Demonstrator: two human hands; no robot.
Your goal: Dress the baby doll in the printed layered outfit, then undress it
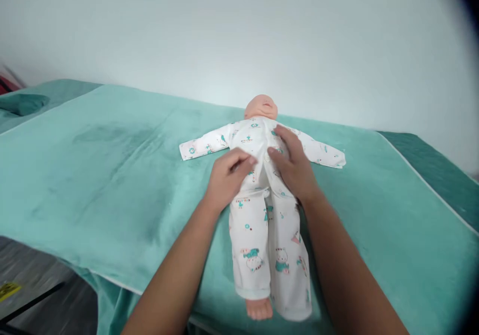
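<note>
A baby doll (261, 106) lies on its back on a teal blanket (112, 175), dressed in a white printed romper (262, 235), arms spread, one bare foot (259, 309) sticking out at the near end. My left hand (229, 176) pinches the romper fabric at the doll's belly, fingers closed. Resting on the doll's chest and belly, my right hand (294, 163) has its fingers pressed on the cloth and its thumb meeting the left hand's fingers at the front seam.
The blanket covers a wide table that runs up to a white wall (239, 36). A darker teal pillow (22, 103) lies at the far left. The table's near edge drops to a grey floor (45, 285) at lower left.
</note>
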